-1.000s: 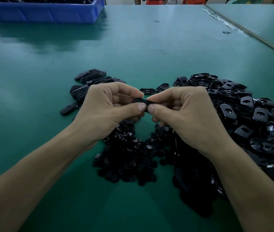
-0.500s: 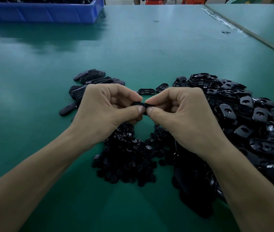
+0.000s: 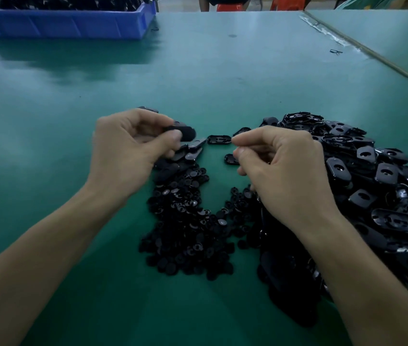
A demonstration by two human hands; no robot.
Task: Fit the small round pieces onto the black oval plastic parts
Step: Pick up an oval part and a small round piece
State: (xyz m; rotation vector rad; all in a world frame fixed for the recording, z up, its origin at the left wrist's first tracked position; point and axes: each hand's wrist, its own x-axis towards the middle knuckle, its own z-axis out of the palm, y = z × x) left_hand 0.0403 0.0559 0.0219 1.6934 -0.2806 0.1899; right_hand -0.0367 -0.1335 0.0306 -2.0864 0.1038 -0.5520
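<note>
My left hand [image 3: 128, 151] pinches a black oval part [image 3: 185, 133] between thumb and fingers, held above a small group of oval parts [image 3: 190, 151] on the left. My right hand [image 3: 282, 168] hovers apart from it with curled fingers and nothing visible in them. A heap of small round pieces [image 3: 188, 221] lies on the green table [image 3: 198, 71] between my wrists. A large pile of black oval parts [image 3: 372, 176] spreads to the right, partly hidden by my right hand. Two loose oval parts [image 3: 219, 140] lie between my hands.
A blue bin [image 3: 68, 23] filled with black parts stands at the far left edge of the table. A seam with a second green table [image 3: 385, 33] runs along the far right. Orange stools and a person's legs show beyond the far edge.
My hands, which together held one oval part at the centre, have separated. The left hand carried the part off to the left; the right hand let go and drew back right.
</note>
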